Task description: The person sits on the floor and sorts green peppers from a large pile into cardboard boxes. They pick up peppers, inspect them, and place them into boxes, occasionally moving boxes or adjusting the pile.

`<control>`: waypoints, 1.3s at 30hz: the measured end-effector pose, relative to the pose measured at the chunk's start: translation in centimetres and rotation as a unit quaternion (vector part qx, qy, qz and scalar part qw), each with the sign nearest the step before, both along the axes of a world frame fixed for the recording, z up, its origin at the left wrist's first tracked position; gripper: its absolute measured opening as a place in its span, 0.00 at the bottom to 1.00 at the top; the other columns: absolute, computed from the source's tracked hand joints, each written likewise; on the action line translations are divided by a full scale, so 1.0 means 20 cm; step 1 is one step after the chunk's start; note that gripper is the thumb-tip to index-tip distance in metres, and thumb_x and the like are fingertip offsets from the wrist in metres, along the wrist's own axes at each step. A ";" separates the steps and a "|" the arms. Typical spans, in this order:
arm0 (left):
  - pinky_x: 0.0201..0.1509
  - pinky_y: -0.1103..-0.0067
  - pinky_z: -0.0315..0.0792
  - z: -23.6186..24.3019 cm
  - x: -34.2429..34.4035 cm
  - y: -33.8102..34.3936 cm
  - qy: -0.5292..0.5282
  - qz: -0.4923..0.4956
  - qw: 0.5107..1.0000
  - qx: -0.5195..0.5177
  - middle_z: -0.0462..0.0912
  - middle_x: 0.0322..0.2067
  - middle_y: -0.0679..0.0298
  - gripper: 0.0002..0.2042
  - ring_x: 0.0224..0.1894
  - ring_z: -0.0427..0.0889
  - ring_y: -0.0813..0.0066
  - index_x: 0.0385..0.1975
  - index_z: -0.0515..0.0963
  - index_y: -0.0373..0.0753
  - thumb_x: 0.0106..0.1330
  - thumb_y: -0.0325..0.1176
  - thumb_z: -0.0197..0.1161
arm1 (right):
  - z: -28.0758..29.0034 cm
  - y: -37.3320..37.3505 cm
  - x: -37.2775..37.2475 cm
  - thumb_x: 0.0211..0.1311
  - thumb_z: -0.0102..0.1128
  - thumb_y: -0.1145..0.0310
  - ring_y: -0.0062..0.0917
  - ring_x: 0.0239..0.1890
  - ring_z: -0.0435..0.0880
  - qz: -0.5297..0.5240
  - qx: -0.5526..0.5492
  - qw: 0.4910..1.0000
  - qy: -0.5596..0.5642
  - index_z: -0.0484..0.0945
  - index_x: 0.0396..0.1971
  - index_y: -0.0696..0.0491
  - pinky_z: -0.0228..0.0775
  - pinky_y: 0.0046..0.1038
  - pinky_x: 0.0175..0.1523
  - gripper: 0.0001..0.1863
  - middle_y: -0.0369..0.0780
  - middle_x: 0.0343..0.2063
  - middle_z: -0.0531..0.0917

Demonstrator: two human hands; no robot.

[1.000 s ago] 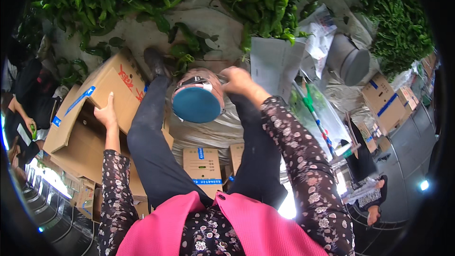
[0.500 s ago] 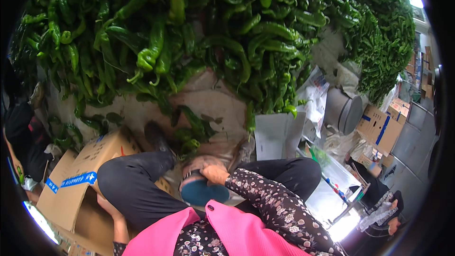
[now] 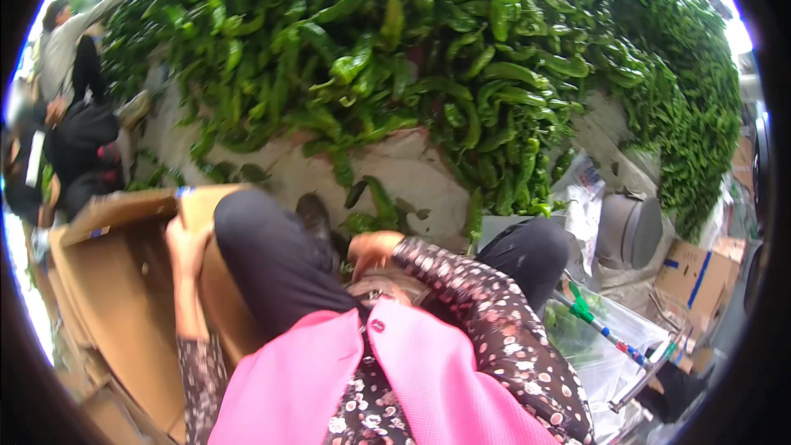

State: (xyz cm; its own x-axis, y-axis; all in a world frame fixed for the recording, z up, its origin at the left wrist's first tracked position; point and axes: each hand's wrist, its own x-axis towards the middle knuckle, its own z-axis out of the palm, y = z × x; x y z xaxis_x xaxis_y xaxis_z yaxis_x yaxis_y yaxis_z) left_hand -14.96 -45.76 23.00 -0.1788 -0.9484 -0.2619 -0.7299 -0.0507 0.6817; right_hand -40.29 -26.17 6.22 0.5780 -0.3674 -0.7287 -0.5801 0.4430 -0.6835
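At the left my left hand (image 3: 188, 245) grips the edge of an open cardboard box (image 3: 124, 301), which lies beside my left leg with its inside showing. Between my knees my right hand (image 3: 373, 249) is closed, fingers curled down, at a pale round thing (image 3: 394, 282). My forearm and vest hide most of that thing, so its kind does not show. Just ahead of this hand a few loose green peppers (image 3: 379, 202) lie on a pale sheet (image 3: 297, 169). A large heap of green peppers (image 3: 354, 49) rises beyond.
To the right stand a grey cylinder-shaped container (image 3: 630, 231), a white plastic bag (image 3: 583, 206), a clear plastic-covered frame with a green clip (image 3: 581, 305), and a cardboard carton with blue tape (image 3: 692, 276). People (image 3: 78, 132) are at the far left.
My left hand has moved up the box, which now shows its open inside. My right hand has lifted forward; the round thing's blue face is no longer visible. The view has shifted.
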 end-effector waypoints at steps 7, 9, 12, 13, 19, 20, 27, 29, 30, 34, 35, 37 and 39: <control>0.34 0.74 0.75 -0.12 -0.10 -0.22 -0.029 -0.076 0.990 -0.111 0.84 0.24 0.56 0.12 0.27 0.82 0.71 0.29 0.80 0.32 0.45 0.32 0.68 | 0.27 -0.09 -0.30 0.53 0.66 0.55 0.34 0.36 0.84 -0.274 -0.279 0.914 0.105 0.83 0.36 0.58 0.74 0.32 0.44 0.20 0.46 0.33 0.85; 0.35 0.73 0.76 -0.11 -0.18 -0.21 -0.002 -0.103 0.988 -0.119 0.84 0.25 0.54 0.13 0.28 0.83 0.69 0.28 0.80 0.31 0.44 0.32 0.69 | 0.27 -0.08 -0.40 0.48 0.69 0.55 0.36 0.36 0.85 -0.300 -0.284 0.905 0.103 0.84 0.35 0.58 0.76 0.32 0.44 0.21 0.48 0.31 0.85; 0.36 0.72 0.77 -0.11 -0.32 -0.24 -0.007 -0.133 0.982 -0.137 0.84 0.26 0.53 0.14 0.28 0.84 0.66 0.29 0.79 0.31 0.44 0.33 0.69 | 0.20 -0.08 -0.60 0.45 0.71 0.60 0.35 0.40 0.84 -0.402 -0.357 0.834 0.126 0.81 0.41 0.61 0.76 0.32 0.47 0.25 0.49 0.38 0.85; 0.39 0.71 0.77 -0.09 -0.29 -0.28 -0.009 -0.125 0.986 -0.113 0.84 0.29 0.51 0.18 0.32 0.84 0.60 0.33 0.79 0.32 0.44 0.35 0.72 | 0.22 -0.15 -0.63 0.43 0.72 0.60 0.37 0.40 0.84 -0.427 -0.377 0.809 0.146 0.79 0.44 0.61 0.76 0.33 0.48 0.28 0.48 0.38 0.84; 0.51 0.68 0.73 0.02 -0.36 -0.05 -0.096 -0.069 0.885 -0.451 0.76 0.48 0.55 0.25 0.48 0.77 0.55 0.48 0.75 0.37 0.49 0.32 0.72 | 0.35 -0.41 -0.85 0.36 0.72 0.67 0.40 0.61 0.67 -0.264 -0.586 0.637 0.426 0.63 0.63 0.54 0.63 0.36 0.63 0.47 0.47 0.59 0.69; 0.52 0.68 0.72 0.04 -0.40 -0.01 -0.077 -0.065 0.860 -0.500 0.76 0.48 0.57 0.23 0.49 0.77 0.55 0.49 0.75 0.39 0.50 0.29 0.70 | 0.34 -0.46 -0.88 0.36 0.72 0.68 0.40 0.62 0.66 -0.222 -0.605 0.621 0.445 0.61 0.65 0.53 0.60 0.37 0.65 0.48 0.46 0.61 0.68; 0.52 0.69 0.70 -0.18 -0.82 -0.07 0.014 -0.351 0.860 -0.369 0.76 0.43 0.58 0.19 0.47 0.76 0.58 0.46 0.76 0.36 0.51 0.27 0.67 | 0.17 -0.84 -0.93 0.40 0.69 0.71 0.36 0.68 0.60 -0.068 -0.669 0.630 0.388 0.55 0.68 0.53 0.49 0.38 0.71 0.50 0.45 0.66 0.62; 0.49 0.69 0.71 -0.27 -0.92 -0.15 0.019 -0.327 0.876 -0.353 0.77 0.41 0.59 0.18 0.44 0.77 0.58 0.43 0.77 0.37 0.51 0.27 0.67 | 0.12 -0.91 -0.94 0.42 0.65 0.75 0.35 0.68 0.61 -0.059 -0.694 0.624 0.355 0.55 0.67 0.55 0.49 0.39 0.72 0.47 0.44 0.65 0.63; 0.49 0.70 0.72 -0.35 -0.97 -0.19 0.022 -0.309 0.882 -0.356 0.78 0.41 0.59 0.17 0.43 0.77 0.58 0.43 0.77 0.37 0.51 0.27 0.67 | 0.08 -0.95 -0.94 0.42 0.64 0.75 0.36 0.67 0.62 -0.051 -0.713 0.605 0.352 0.56 0.66 0.55 0.49 0.39 0.72 0.46 0.44 0.61 0.67; 0.45 0.76 0.76 -0.56 -1.04 -0.28 0.140 -0.184 0.950 -0.212 0.79 0.37 0.58 0.12 0.37 0.83 0.67 0.40 0.79 0.34 0.54 0.23 0.64 | 0.17 -1.06 -0.91 0.37 0.70 0.69 0.36 0.60 0.68 -0.063 -0.666 0.678 0.305 0.60 0.63 0.57 0.52 0.39 0.70 0.47 0.43 0.52 0.72; 0.45 0.76 0.76 -0.59 -1.04 -0.30 0.161 -0.152 0.953 -0.205 0.80 0.36 0.59 0.12 0.36 0.83 0.68 0.39 0.79 0.33 0.53 0.23 0.65 | 0.21 -1.06 -0.93 0.34 0.73 0.67 0.36 0.58 0.69 -0.073 -0.665 0.681 0.298 0.62 0.61 0.57 0.54 0.39 0.68 0.47 0.44 0.51 0.73; 0.54 0.74 0.74 -0.59 -1.01 -0.31 0.205 -0.114 0.967 -0.100 0.80 0.44 0.59 0.22 0.47 0.82 0.68 0.48 0.77 0.34 0.51 0.27 0.71 | 0.31 -0.98 -0.94 0.33 0.75 0.64 0.38 0.55 0.72 -0.197 -0.670 0.661 0.273 0.66 0.57 0.58 0.60 0.38 0.64 0.44 0.45 0.47 0.75; 0.61 0.72 0.68 -0.48 -1.05 -0.25 0.248 -0.184 0.944 -0.115 0.73 0.55 0.56 0.34 0.57 0.75 0.65 0.58 0.69 0.35 0.48 0.30 0.74 | 0.43 -0.88 -0.89 0.33 0.77 0.61 0.41 0.48 0.75 -0.361 -0.660 0.615 0.235 0.70 0.53 0.59 0.69 0.38 0.55 0.42 0.47 0.44 0.77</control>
